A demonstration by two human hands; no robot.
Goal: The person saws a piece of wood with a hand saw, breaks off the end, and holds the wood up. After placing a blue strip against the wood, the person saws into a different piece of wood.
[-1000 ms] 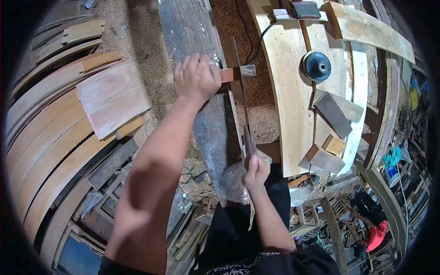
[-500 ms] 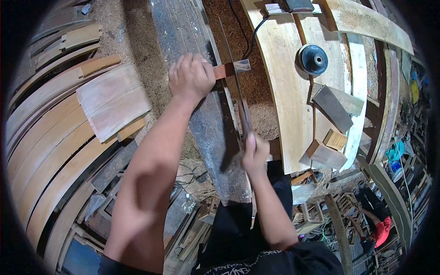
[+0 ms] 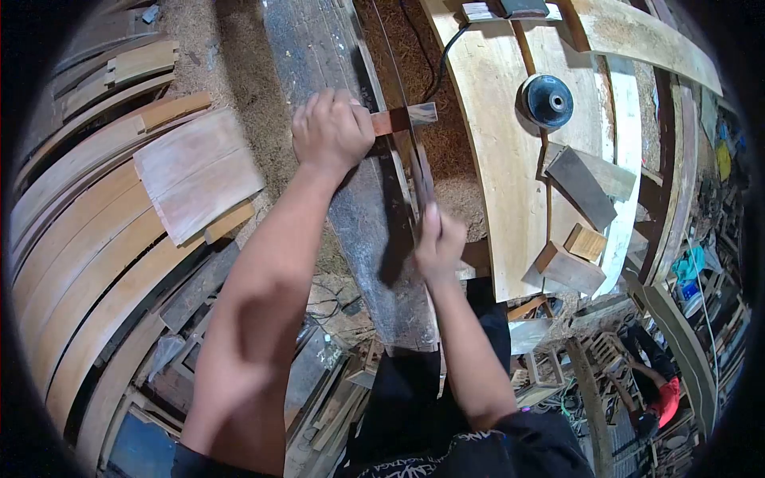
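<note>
My left hand (image 3: 331, 131) is closed over a small wooden piece (image 3: 384, 123), pressing it onto the worn plank bench (image 3: 362, 231). The piece sticks out past the bench's right edge, and its pale end (image 3: 424, 114) lies beyond the blade. A handsaw (image 3: 396, 68) crosses this overhanging part, its thin blade seen nearly edge-on. My right hand (image 3: 441, 245) is wrapped round the saw's handle, below the piece in view. Most of the held piece is hidden under my left hand.
On the right, pale boards (image 3: 486, 135) carry a round black disc tool (image 3: 547, 101) and several wood blocks (image 3: 571, 267). Curved slats (image 3: 88, 263) and a square panel (image 3: 199, 175) lie to the left. A person in red (image 3: 666, 398) is at the lower right. Sawdust covers the floor.
The saw and my right hand have shifted slightly, with the blade reaching a little higher in view and its tilt changed. My left hand and the wooden piece stay in place.
</note>
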